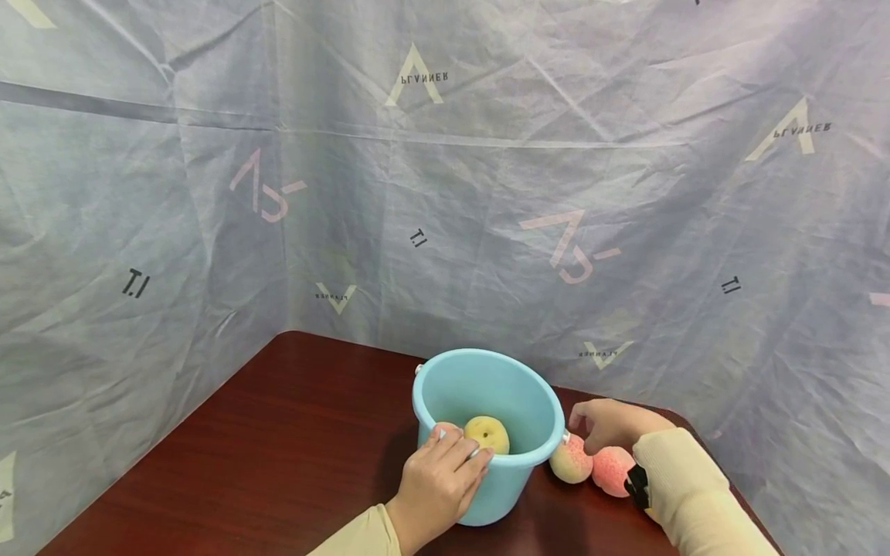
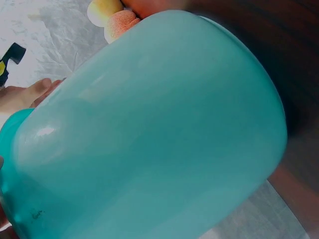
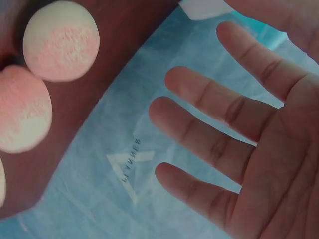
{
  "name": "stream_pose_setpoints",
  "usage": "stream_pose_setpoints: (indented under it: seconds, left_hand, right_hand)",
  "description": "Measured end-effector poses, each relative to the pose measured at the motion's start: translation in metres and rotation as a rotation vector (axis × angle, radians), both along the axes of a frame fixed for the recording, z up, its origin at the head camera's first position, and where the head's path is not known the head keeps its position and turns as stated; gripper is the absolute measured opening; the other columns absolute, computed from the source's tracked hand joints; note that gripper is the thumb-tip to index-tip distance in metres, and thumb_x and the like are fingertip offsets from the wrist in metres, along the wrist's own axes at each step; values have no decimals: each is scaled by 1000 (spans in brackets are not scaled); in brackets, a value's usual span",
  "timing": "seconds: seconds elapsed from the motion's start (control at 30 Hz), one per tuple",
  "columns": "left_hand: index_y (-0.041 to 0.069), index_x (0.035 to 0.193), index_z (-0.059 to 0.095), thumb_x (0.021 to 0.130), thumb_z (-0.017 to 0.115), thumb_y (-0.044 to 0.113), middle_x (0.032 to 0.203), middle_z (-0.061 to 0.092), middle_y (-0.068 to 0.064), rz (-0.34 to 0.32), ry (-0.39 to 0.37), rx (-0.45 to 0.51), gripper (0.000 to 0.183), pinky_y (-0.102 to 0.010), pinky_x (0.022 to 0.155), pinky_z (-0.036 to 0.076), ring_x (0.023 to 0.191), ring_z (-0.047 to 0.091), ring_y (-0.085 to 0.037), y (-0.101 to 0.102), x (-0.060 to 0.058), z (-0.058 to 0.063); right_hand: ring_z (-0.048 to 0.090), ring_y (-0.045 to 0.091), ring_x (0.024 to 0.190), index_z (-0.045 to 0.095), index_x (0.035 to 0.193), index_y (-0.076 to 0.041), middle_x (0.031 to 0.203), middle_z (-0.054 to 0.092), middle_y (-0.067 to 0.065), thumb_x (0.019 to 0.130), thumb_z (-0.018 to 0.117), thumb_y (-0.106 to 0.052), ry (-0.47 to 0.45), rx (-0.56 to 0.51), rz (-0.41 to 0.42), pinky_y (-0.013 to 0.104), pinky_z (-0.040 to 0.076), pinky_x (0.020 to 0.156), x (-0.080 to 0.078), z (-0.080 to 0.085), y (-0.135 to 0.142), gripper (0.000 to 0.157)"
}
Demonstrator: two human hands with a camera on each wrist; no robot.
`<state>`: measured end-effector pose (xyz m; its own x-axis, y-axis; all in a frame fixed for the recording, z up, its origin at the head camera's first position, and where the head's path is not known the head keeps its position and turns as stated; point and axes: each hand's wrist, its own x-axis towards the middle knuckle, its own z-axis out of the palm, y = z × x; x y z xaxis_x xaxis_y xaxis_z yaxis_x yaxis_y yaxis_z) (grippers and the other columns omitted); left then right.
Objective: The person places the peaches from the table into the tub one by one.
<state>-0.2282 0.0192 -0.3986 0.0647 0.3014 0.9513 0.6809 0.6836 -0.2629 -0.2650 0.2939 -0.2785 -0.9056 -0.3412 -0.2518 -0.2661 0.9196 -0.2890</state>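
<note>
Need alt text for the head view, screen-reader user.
A person's left hand grips the near rim of a light blue bucket with a yellow fruit and a partly hidden pinkish one inside; the right hand, holding nothing, is near peach-like fruits beside it. The bucket is on a reddish-brown table, with grey printed cloth behind.

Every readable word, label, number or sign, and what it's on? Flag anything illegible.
"PLANNER": flipped, repeated on the grey cloth.
"T.I": black, repeated on that cloth.
Pink signs, same cloth: can't read for certain.
Lower small print, same cloth: too small.
Dark mark on the blue bucket: too blurred.
</note>
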Motion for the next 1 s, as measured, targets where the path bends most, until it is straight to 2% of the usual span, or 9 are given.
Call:
stream_pose_setpoints:
  seconds: [0.17,0.27,0.37,0.43,0.57,0.63,0.77,0.9,1.0]
  left_hand:
    - [16,90,74,102,46,22,82,63,2,-7,10,-4,31,-30,77,50,79,60,-15,1,0,1]
    - [16,90,74,102,46,22,82,63,2,-6,12,-5,31,-30,76,50,79,60,-15,1,1,1]
    - [16,90,74,102,46,22,82,63,2,-4,7,-2,31,-30,76,50,78,60,-14,0,1,1]
    - [16,90,74,102,46,22,82,63,2,-5,5,0,31,-30,76,50,78,60,-14,0,1,1]
    - [16,91,74,102,46,22,83,64,2,-7,2,-5,30,-30,77,50,79,60,-14,0,0,1]
    - [16,91,74,102,47,22,83,64,3,-3,2,-7,30,-30,78,51,79,61,-15,0,0,0]
    - [16,91,74,102,46,22,84,65,3,2,-3,-5,30,-32,79,51,80,62,-15,-2,0,-1]
    - [16,92,74,102,46,21,84,64,2,-2,-2,-9,30,-32,79,50,79,60,-15,-2,0,-1]
    - [15,91,74,102,46,22,82,64,2,-4,5,-7,30,-31,78,50,78,60,-15,-2,0,-1]
  right_hand:
    - [59,31,89,63,98,-3,97,63,12,66,66,6,-16,-64,52,47,50,75,-4,-29,9,34]
    - [60,41,97,62,100,0,101,63,18,66,67,4,-55,-110,36,54,49,79,-6,-47,13,34]
    - [59,41,96,62,101,-1,99,62,19,68,68,1,-88,-140,44,50,50,77,-11,-61,17,33]
    - [59,36,95,62,101,-2,98,61,18,70,68,-2,-81,-139,86,47,50,75,-15,-69,21,32]
    - [56,27,89,63,99,-4,97,60,12,68,69,-5,40,-104,108,43,48,73,-17,-80,22,32]
    - [56,31,94,65,103,-4,103,61,12,66,70,-8,114,-65,38,47,47,76,-14,-83,18,37]
    - [57,42,103,67,109,-2,112,60,18,69,74,-12,249,11,-84,56,47,80,-12,-96,12,41]
    - [58,44,102,65,114,1,114,59,24,74,73,-11,366,28,-128,59,47,80,-13,-111,9,42]
    - [59,46,102,61,120,1,118,56,30,74,75,-12,379,15,-165,59,47,80,-13,-118,11,50]
